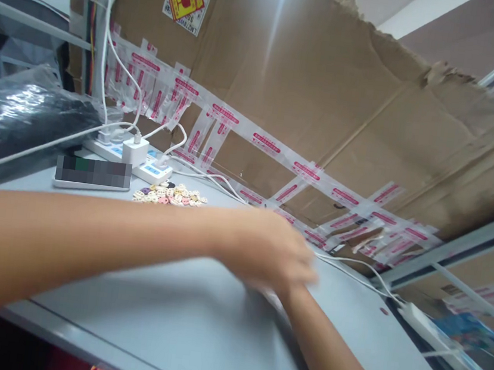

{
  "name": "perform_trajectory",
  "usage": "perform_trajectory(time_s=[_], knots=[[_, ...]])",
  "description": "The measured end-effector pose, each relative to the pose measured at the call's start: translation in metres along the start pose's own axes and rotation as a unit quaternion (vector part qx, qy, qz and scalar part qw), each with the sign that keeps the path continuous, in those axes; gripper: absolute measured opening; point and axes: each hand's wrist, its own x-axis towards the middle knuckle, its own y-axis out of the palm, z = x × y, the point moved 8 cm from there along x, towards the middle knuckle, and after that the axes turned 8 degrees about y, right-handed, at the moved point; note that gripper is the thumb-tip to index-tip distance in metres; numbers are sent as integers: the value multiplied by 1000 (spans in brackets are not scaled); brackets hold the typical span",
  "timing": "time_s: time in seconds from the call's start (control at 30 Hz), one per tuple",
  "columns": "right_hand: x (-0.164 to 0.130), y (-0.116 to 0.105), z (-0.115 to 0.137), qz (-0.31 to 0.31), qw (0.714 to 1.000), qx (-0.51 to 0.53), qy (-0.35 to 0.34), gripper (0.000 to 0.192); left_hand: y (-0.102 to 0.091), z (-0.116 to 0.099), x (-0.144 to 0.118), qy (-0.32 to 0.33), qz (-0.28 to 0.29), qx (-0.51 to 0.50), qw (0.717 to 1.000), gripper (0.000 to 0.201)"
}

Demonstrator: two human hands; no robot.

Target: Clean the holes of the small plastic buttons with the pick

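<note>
Head cam: left hand [270, 254] is over the counter [145, 310], to the right of the button pile [171, 194] and nearer the wearer. Blurred, knuckles up, fingers bent. Left grip: can't tell whether wide, narrow or holding something. Right forearm [338, 355] enters from lower right and meets the left hand; right hand is mostly hidden there, so its grip can't be read either. A small pale thing [275, 299] shows just under the hands, right of the pile and nearer the wearer; too smeared to identify, and can't tell which hand, if any, has it.

Button pile is the landmark: small cream, pink and dark pieces, loose on the counter, beyond the left forearm and apart from both hands. Around it: white power strip [153, 172] just behind and to the left, white charger [135, 151] plugged in. Flat slab [91, 187] near its left side, top face pixelated. Black bundle [25, 122] in clear plastic farther left. Taped cardboard sheet [282, 75] stands behind. White cable [218, 177] runs off to its right along the cardboard. One small reddish disc [384, 311] lies well to its right, flat on the counter.
</note>
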Motion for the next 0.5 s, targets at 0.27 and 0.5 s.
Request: perform_trajectory(time_s=[0.27, 0.5], knots=[[-1, 24, -11, 61, 992, 90, 62, 19, -26, 121, -91, -53, 132, -3, 990, 19], [-5, 35, -18, 123, 964, 173, 157, 23, -9, 114, -94, -69, 145, -114, 980, 9]])
